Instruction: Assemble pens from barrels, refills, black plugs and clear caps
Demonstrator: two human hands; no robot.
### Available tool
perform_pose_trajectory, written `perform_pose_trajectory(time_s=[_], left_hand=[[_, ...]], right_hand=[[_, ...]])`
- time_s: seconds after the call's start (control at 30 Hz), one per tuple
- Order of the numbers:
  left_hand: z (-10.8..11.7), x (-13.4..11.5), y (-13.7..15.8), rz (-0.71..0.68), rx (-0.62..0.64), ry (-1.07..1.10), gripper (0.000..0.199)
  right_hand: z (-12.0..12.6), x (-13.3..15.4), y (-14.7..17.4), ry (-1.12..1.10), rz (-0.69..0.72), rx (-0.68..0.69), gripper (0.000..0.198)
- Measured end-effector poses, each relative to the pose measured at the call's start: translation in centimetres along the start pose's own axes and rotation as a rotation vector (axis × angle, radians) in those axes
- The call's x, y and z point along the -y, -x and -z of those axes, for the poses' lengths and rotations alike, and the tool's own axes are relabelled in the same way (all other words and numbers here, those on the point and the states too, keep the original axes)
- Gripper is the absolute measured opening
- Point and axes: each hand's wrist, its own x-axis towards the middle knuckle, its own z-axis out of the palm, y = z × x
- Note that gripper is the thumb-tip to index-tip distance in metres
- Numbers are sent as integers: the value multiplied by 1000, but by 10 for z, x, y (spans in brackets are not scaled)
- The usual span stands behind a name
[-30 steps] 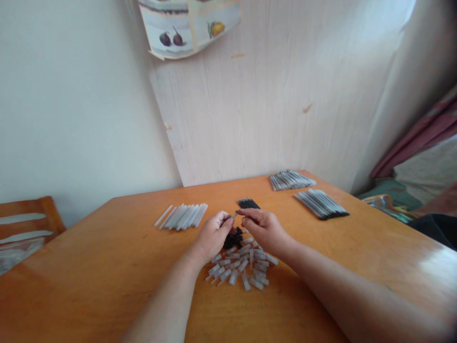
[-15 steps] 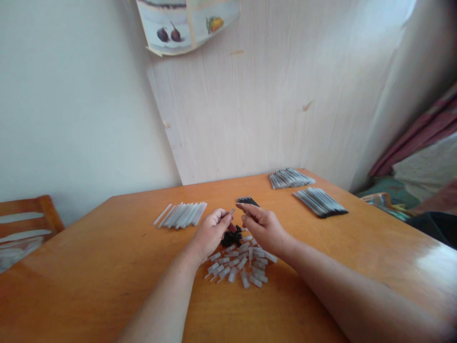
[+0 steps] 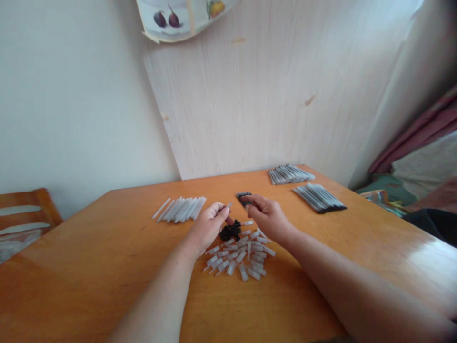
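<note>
My left hand [image 3: 210,224] is closed in a pinch, with the tip of a small clear plastic piece [image 3: 230,204] sticking up from between thumb and forefinger. To its right, my right hand [image 3: 266,214] reaches over a row of thin black sticks [image 3: 243,195], forefinger and thumb apart beside them. Nothing shows clearly in its grip, and its lower fingers are hidden. Below and between the hands lies a heap of small black parts [image 3: 230,232]. Many short translucent plastic caps or sleeves [image 3: 241,257] with narrow tips are scattered nearer to me.
White translucent tubes [image 3: 182,209] lie side by side on the left of the wooden table [image 3: 89,267]. At the right are a bundle of grey tubes with black ends [image 3: 319,197] and, behind it, another bundle of similar tubes [image 3: 291,174]. A chair [image 3: 32,209] stands at the left.
My right hand has moved slightly right, away from my left hand, to the black sticks. My left hand still pinches the small clear piece. The whole view has shifted a little.
</note>
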Motion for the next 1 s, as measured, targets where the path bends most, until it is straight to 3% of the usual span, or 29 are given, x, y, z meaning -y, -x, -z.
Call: perform_pose_trajectory(time_s=[0.23,0.77,1.0], left_hand=[[2,-2,0,-16,-55,40,30],[6,5,-4,-10,-80,52,31],[6,4,-4,4,-76,51,31]], right_hand=[[8,-11,-6,259,-48,52,26],[0,-16,-2,566,225,375,26],[-1,-15,-4,628,194,393,27]])
